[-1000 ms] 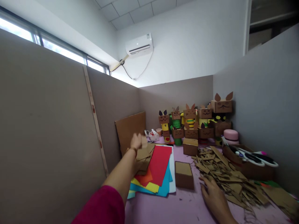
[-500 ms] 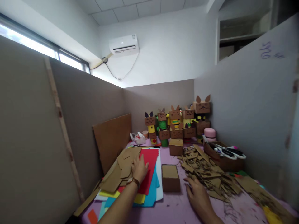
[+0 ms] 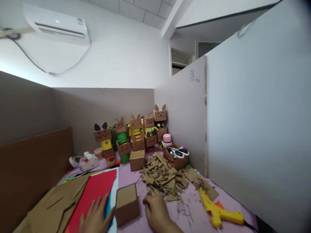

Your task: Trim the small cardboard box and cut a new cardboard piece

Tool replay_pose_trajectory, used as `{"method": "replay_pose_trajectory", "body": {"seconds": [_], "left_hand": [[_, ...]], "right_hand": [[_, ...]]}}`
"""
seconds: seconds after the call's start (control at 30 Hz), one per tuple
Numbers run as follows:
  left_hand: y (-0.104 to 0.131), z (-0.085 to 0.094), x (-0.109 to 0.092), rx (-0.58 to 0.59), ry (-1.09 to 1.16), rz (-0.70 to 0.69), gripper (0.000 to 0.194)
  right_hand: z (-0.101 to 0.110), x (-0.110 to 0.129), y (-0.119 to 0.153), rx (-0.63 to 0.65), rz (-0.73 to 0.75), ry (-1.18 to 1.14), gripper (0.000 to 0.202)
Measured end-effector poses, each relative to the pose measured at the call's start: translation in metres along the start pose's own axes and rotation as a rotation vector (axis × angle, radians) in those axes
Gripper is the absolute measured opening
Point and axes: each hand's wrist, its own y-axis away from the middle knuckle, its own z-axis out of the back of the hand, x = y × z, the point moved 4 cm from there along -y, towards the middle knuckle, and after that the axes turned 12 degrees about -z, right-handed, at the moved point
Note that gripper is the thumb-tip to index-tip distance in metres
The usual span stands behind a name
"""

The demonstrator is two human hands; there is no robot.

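Note:
My left hand (image 3: 96,215) lies with fingers spread on a red sheet (image 3: 100,181), beside brown cardboard pieces (image 3: 48,205). Blue and white sheets show under the red one. Between my hands stands a small closed cardboard box (image 3: 127,208), with my left thumb close to its left side. My right hand (image 3: 157,208) rests on the table to the right of the box, fingers loosely bent, and I see nothing in it. Its fingertips reach the near edge of a heap of cardboard scraps (image 3: 162,176).
A yellow glue gun (image 3: 218,212) lies at the right. Behind the scraps is a cardboard box with scissors (image 3: 178,152). A second small box (image 3: 137,160) stands before several cardboard animal figures (image 3: 136,132). A cardboard sheet (image 3: 39,155) leans at the left; a grey partition (image 3: 179,116) rises behind.
My view has turned to the right, bringing the glue gun into sight. My left hand has moved off the brown cardboard pieces onto the red sheet. My right hand is nearer the scraps.

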Motion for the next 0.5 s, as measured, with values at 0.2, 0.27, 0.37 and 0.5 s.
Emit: {"method": "replay_pose_trajectory", "body": {"seconds": [0.2,0.27,0.37,0.5], "left_hand": [[0.004,0.004,-0.006,-0.062,-0.031,-0.022,0.052],[0.008,0.008,-0.008,-0.135,0.014,-0.051,0.05],[0.011,0.011,-0.005,-0.251,0.146,-0.1,0.048],[0.018,0.017,0.003,-0.482,0.307,-0.22,0.041]], "right_hand": [[-0.002,0.0,0.003,0.027,-0.002,-0.011,0.03],[-0.003,0.0,0.004,0.041,-0.004,-0.028,0.03],[-0.004,-0.001,0.005,0.06,-0.002,-0.049,0.029],[-0.003,-0.001,0.006,0.066,0.006,-0.057,0.03]]}}
